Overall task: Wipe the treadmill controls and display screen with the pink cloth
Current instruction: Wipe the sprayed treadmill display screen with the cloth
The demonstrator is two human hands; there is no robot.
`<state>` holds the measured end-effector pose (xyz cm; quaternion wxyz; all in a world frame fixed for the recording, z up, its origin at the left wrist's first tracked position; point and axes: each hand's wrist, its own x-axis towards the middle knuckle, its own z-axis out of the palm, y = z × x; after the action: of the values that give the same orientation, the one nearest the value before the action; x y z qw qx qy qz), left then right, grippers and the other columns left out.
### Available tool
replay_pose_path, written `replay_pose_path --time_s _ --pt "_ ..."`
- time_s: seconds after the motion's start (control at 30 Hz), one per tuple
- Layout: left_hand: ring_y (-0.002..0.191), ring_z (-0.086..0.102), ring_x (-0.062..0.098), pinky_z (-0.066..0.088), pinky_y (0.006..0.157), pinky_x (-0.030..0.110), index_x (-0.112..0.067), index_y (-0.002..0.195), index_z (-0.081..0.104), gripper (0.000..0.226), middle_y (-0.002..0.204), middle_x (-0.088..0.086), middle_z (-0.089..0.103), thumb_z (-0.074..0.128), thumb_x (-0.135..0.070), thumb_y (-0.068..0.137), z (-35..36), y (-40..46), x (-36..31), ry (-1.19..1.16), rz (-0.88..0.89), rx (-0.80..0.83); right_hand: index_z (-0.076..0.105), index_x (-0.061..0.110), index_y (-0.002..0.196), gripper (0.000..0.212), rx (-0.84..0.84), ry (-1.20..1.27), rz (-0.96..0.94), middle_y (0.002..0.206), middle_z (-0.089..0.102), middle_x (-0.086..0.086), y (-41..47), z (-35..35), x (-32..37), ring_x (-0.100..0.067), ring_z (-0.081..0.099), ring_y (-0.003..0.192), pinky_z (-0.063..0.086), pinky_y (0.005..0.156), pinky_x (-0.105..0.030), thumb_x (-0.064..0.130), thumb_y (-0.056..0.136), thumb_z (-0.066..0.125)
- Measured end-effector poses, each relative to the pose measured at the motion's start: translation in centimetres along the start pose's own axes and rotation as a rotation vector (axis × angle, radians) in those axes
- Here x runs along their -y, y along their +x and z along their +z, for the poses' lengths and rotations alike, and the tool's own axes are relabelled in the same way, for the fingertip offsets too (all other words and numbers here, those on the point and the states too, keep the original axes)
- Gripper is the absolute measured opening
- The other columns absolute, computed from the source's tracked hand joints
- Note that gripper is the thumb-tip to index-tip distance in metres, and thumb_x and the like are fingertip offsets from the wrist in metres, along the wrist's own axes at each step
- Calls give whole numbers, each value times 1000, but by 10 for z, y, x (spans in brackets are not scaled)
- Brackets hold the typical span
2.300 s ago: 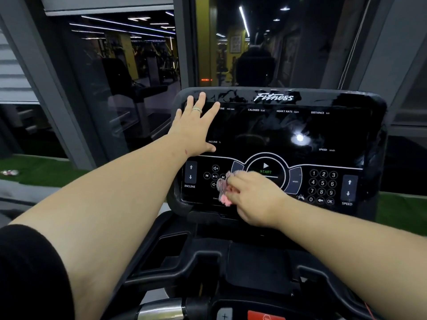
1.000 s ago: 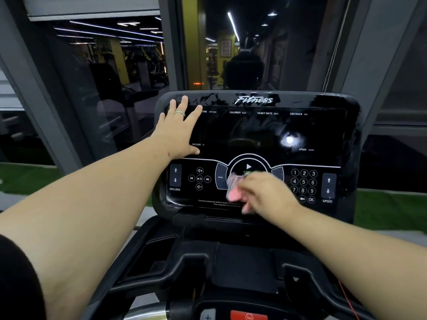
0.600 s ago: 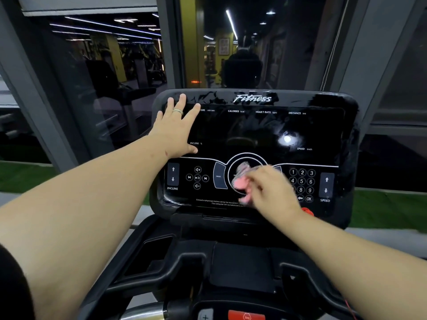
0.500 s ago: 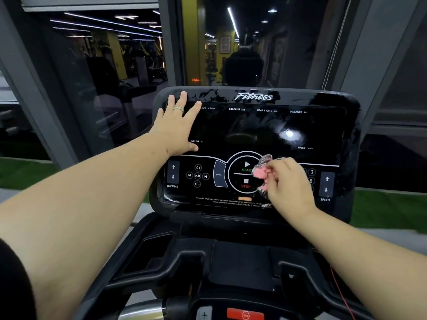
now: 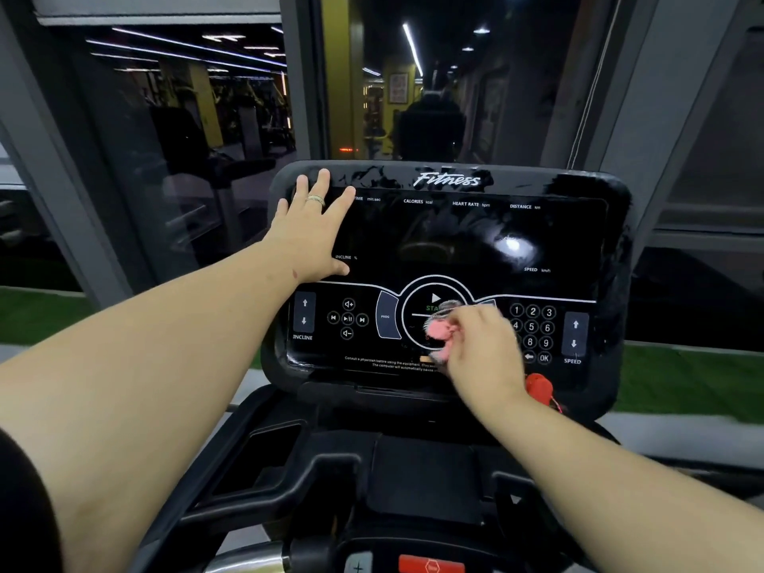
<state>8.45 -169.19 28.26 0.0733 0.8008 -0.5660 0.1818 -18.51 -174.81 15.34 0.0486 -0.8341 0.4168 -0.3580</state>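
Pink cloth [image 5: 439,330] against control panel [image 5: 347,349]

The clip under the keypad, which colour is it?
Red. The clip shows in the head view, beside the right hand.

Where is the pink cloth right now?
In the head view, the cloth is bunched in the right hand, against the round start dial at the console's lower centre, left of the number keypad.

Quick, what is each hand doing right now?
Left hand: open, fingers spread flat on the console.
Right hand: closed on the pink cloth, over the round start button.
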Motion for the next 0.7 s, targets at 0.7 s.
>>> replay_pose_path --time_s 0.7 --pt "156 -12 41 13 124 62 -34 163 -2 125 170 10 -18 85 -56 76 2 0 4 10 27 -23 76 23 103 37 -67 6 -153 106 62 0 25 14 4 -33 56 94 47 81 -34 7 70 82"
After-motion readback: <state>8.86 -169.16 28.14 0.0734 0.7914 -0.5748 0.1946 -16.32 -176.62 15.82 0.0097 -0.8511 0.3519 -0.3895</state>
